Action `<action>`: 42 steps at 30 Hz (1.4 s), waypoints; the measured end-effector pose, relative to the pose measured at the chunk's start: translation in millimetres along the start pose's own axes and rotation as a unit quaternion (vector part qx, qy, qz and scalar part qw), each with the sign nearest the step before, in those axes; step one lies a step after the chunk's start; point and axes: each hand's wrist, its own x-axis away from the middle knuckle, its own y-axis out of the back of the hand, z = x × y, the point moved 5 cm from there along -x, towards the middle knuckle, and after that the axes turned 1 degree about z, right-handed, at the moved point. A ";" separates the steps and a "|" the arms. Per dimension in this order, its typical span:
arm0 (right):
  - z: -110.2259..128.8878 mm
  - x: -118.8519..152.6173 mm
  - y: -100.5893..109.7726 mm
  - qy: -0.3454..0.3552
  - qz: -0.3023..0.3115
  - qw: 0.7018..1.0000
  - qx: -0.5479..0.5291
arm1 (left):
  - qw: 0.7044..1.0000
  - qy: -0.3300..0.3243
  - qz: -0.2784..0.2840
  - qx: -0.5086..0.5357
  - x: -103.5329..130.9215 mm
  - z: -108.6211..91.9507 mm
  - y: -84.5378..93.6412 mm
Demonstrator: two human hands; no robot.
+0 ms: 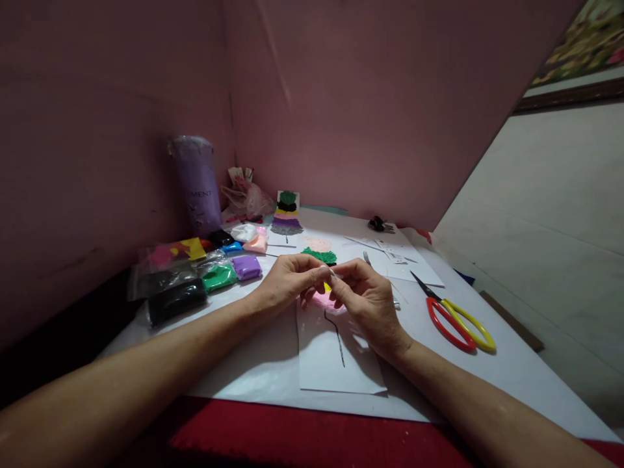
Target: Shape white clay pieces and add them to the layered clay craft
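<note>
My left hand [292,281] and my right hand [366,300] meet fingertip to fingertip above a white sheet [324,364]. Both are closed in a pinch on something small and pale, too small to name. Beneath them on the sheet lies a shape in coloured clay bands: pale peach [318,244], green [319,255], a dark band, yellow and pink [325,300], partly hidden by my fingers. A dark drawn line [338,338] runs down from the pink band.
Bags of coloured clay [219,277] lie at the left, near a purple tumbler [197,185]. Behind stands a finished-looking banded clay piece [286,218]. Red-and-yellow scissors [453,318] lie right; a fork [366,258] is behind my right hand.
</note>
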 end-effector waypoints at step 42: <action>-3.0 -2.8 -1.7 0.001 0.001 1.000 0.011 | 0.999 -0.027 -0.027 -0.015 -0.4 0.5 -0.5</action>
